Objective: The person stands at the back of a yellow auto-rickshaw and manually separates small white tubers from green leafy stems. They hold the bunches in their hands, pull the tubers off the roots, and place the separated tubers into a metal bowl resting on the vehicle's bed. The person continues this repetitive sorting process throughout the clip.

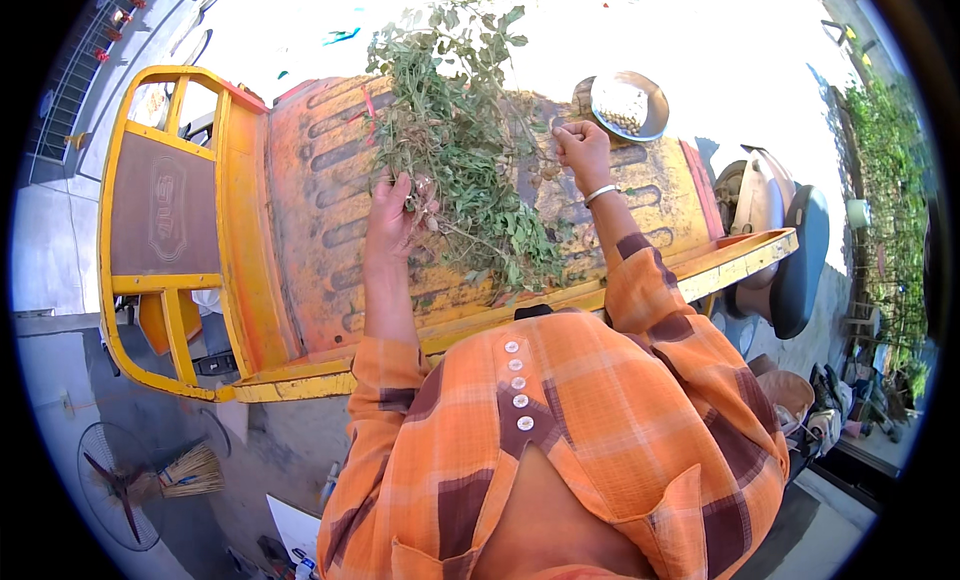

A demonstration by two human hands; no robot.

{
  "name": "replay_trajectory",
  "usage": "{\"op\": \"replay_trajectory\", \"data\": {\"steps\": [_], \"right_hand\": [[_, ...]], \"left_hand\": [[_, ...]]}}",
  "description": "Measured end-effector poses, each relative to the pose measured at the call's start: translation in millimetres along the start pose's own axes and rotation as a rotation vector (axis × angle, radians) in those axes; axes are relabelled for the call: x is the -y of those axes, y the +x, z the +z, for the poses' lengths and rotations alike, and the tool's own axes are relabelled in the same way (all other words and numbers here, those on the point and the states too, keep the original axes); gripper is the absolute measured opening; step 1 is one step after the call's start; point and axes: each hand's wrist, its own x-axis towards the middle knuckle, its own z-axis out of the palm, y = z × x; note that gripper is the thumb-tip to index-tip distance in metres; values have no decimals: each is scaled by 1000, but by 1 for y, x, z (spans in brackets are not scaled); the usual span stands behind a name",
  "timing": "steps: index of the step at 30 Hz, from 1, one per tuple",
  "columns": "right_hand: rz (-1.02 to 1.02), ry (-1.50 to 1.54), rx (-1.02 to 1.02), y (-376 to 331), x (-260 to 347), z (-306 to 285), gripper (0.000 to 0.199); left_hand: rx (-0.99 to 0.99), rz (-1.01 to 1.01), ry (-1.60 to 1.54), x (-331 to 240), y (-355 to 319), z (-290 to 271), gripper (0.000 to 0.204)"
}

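Observation:
A heap of uprooted green peanut plants (455, 170) lies across the ribbed cargo bed of a yellow cart. My left hand (392, 218) is at the heap's left side, its fingers curled round stems and roots where pale pods show. To the right of the plants, my right hand (584, 152) is raised with fingertips pinched together; whatever is between them is too small to make out. Thin roots and stems hang close by its fingers. Just beyond that hand stands a round metal basin (655, 108) with many pale pods in it.
The worn orange-yellow bed (325, 180) has a near side rail (700, 277) in front of my body and a yellow framed panel (160, 220) at its left. A dark scooter seat (805, 260) stands off to the right. A fan (120, 485) and broom (190, 472) are at lower left.

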Motion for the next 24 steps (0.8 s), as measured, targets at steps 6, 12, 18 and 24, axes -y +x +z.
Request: {"op": "replay_trajectory", "data": {"steps": [6,12,18,24], "right_hand": [[-189,-208,-313,15,-21,-5,16],[107,125,-340,25,-15,-35,11],[349,359,247,7,-2,-17,4],[459,182,779,-14,-28,14,12]], "left_hand": [[106,-18,-70,3,-4,11,26],[172,34,-96,3,-7,-2,23],[145,57,-202,-3,-11,-4,15],[163,92,-335,-6,-10,-4,17]]}}
